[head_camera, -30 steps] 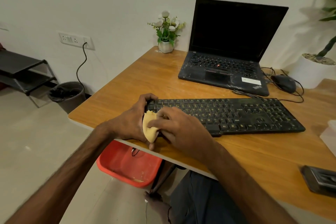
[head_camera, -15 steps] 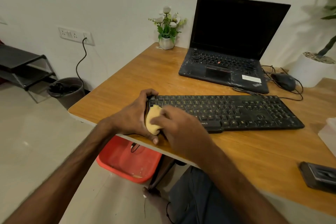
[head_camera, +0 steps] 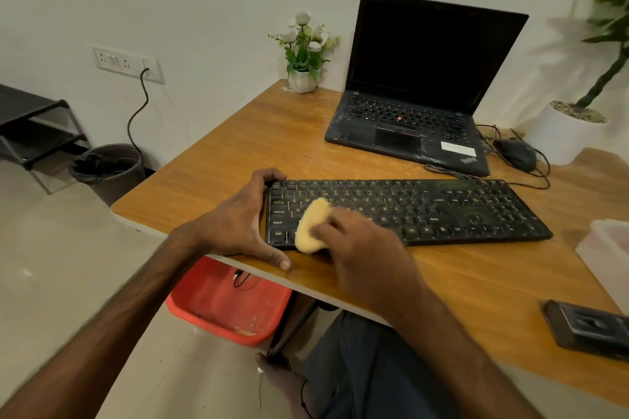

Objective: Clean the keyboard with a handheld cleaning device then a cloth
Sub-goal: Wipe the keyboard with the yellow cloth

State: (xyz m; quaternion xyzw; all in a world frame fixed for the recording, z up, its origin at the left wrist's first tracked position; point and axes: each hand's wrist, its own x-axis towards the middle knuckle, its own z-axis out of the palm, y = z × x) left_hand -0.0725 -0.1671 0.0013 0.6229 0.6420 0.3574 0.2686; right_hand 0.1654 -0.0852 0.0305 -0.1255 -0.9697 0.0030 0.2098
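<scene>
The left hand (head_camera: 238, 224) clasps the left end of the keyboard (head_camera: 442, 207) — fingers hooked over the far corner, thumb on the table (head_camera: 272, 133) at the near edge — probably to stop it sliding. Just right of it, the yellow cloth (head_camera: 311, 224) lies on the leftmost keys, its right side held in the closed grip of the right hand (head_camera: 360, 248).

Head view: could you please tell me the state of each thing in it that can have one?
keyboard, lying flat, left end held.
yellow cloth, pressed on the keyboard's left keys.
left hand, grips the keyboard's left end.
right hand, holds the yellow cloth.
laptop, lid open, screen dark.
wall plug, plugged in.
dustbin, uncovered.
</scene>
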